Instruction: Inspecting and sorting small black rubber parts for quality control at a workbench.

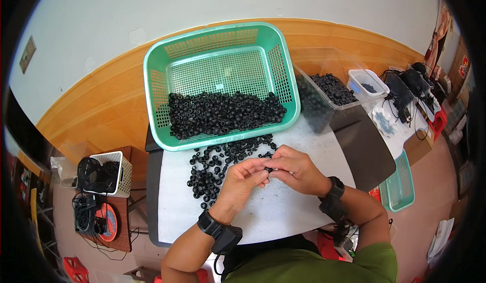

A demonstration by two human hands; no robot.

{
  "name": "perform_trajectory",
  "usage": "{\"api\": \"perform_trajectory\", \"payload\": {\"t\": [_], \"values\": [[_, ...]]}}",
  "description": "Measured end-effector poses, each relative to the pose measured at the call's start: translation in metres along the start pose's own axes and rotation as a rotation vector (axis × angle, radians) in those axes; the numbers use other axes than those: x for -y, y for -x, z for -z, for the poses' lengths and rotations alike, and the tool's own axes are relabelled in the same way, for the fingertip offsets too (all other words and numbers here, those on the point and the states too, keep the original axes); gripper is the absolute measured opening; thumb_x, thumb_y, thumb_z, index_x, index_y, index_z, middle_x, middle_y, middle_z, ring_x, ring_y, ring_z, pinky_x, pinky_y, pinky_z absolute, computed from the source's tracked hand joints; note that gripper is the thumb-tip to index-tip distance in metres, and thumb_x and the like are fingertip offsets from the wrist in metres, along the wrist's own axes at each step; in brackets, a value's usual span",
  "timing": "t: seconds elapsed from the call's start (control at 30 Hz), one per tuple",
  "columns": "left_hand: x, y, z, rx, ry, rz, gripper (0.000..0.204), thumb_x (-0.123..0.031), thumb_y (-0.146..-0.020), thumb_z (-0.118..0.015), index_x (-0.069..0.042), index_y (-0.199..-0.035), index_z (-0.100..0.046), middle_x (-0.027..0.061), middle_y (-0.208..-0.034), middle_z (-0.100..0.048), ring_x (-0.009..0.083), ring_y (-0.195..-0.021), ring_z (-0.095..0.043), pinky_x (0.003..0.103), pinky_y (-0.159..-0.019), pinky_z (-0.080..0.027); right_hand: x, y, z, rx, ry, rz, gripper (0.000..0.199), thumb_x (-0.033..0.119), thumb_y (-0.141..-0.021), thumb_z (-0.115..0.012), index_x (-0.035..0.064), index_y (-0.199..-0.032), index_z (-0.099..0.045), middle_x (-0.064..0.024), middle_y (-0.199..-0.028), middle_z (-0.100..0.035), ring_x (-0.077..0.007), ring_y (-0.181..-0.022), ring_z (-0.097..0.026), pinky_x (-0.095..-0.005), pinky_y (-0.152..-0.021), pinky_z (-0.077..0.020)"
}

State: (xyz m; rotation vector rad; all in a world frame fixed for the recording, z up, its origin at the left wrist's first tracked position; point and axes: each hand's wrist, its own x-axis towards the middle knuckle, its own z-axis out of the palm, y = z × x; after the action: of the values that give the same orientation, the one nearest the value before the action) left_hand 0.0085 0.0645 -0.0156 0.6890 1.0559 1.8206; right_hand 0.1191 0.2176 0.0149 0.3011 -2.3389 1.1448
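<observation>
Pinched narrow, the grip of the left hand (244,178) and right hand (297,170) meets on one small black piece (268,169), held above the pale surface (286,212); fingers hide most of it. To handle it well, one hand's fingertips should keep it steady while the other's thumb bears lightly, wrists low so a slip drops it only a little way. Just beyond lie loose black pieces (204,182), best kept clear of the fingers. Past them sits a green basket (292,112) part-filled with more, a clear bin (319,118) to its right.
</observation>
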Motion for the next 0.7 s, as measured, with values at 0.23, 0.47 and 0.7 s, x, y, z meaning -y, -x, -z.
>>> {"api": "perform_trajectory", "payload": {"t": [0.23,0.47,0.7], "values": [[-0.003,-0.001,-0.003,0.002,-0.038,-0.011,0.026,-0.005,-0.088,-0.059,-0.002,-0.114,-0.059,0.007,-0.089,-0.064,0.0118,-0.075,-0.06,0.023,-0.068,-0.05,0.003,0.003,0.006,0.0,-0.23,-0.159,0.022,-0.003,-0.086,-0.056,0.001,-0.106,-0.062,-0.0059,-0.089,-0.054,-0.0106,-0.068,-0.056,-0.0221,-0.055,-0.0468],[-0.007,-0.001,-0.002,0.036,0.088,0.078,0.016,-0.016,-0.092,-0.058,-0.002,-0.097,-0.061,0.0073,-0.08,-0.064,0.0096,-0.063,-0.057,0.02,-0.059,-0.047,-0.008,0.012,0.008,-0.074,-0.554,-0.329,0.019,-0.002,-0.089,-0.052,-0.0023,-0.107,-0.057,-0.0046,-0.087,-0.055,-0.0059,-0.061,-0.055,-0.0186,-0.05,-0.047],[-0.001,-0.002,-0.001,0.035,0.107,0.113,0.015,-0.017,-0.092,-0.058,-0.002,-0.095,-0.061,0.005,-0.076,-0.062,0.0077,-0.061,-0.052,0.019,-0.056,-0.044,-0.005,0.009,0.008,0.001,-0.459,-0.161,0.017,-0.003,-0.088,-0.052,-0.0021,-0.104,-0.059,-0.0052,-0.091,-0.054,-0.0065,-0.065,-0.056,-0.0187,-0.051,-0.0473]]}}
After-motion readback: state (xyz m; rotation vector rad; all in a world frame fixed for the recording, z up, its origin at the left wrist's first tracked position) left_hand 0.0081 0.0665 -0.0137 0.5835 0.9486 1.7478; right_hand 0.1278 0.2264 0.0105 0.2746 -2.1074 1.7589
